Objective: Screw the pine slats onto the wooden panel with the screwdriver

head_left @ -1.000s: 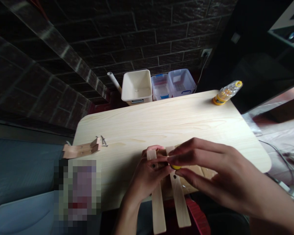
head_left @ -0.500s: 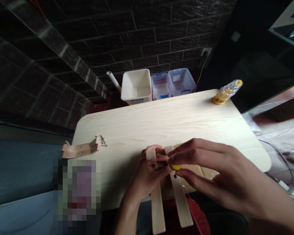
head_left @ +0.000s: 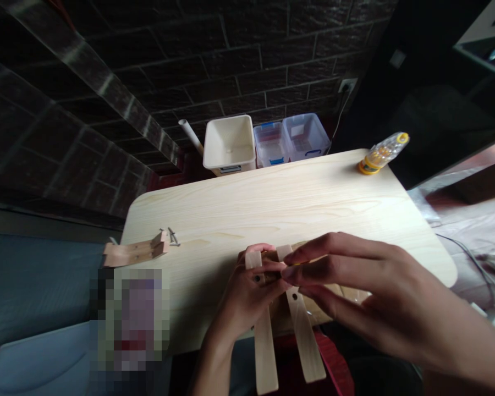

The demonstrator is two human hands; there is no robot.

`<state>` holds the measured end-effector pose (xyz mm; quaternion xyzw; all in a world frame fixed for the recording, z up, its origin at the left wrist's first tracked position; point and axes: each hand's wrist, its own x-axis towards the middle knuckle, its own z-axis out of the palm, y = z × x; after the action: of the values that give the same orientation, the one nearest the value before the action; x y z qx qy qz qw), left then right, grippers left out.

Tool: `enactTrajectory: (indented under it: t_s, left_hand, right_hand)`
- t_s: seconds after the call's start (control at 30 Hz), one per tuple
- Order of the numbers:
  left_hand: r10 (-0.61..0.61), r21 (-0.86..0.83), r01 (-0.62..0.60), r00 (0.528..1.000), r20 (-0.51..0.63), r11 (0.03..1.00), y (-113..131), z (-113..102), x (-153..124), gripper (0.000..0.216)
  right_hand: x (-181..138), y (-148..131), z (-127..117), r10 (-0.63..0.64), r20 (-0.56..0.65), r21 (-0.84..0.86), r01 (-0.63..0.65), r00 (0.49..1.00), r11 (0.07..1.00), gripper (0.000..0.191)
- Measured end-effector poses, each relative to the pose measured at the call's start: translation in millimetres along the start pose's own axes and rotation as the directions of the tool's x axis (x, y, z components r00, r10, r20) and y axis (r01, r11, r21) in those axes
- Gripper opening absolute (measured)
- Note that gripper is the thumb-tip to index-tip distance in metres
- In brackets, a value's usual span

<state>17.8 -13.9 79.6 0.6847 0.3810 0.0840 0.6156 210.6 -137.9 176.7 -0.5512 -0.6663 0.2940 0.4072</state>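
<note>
My left hand [head_left: 245, 302] is closed around the upper part of a wooden frame, its fingers between and around two pale slats. The left slat [head_left: 266, 352] and the right slat [head_left: 305, 346] hang past the table's near edge, each with a dark screw hole or screw head. Above the right slat, my right hand [head_left: 355, 280] pinches a screwdriver with a yellow end [head_left: 300, 264], mostly hidden by the fingers. Its tip is out of sight. Under the hands lies a brown, shiny package or board [head_left: 324, 313], partly covered.
A small curved wooden piece [head_left: 136, 253] and several loose screws [head_left: 173, 236] lie at the table's left. A clear-and-yellow screwdriver bit case [head_left: 383, 154] stands at the far right corner. Behind the table [head_left: 231, 203] are a cream bin [head_left: 208, 159] and two clear plastic boxes [head_left: 307, 129].
My right fingers have shifted and closed over the yellow end, which showed plainly before and is now nearly hidden. My left hand and the slats have stayed in place.
</note>
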Motion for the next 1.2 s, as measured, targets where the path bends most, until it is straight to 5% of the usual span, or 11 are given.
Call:
enactTrajectory:
  t_s: [1.2]
  left_hand:
    - [0.027, -0.010, -0.027, 1.000, 0.002, 1.000, -9, 1, 1, 0.021]
  right_hand:
    - [-3, -3, -2, 0.040, -0.013, -0.056, -0.041, 0.999, 0.998, 0.038]
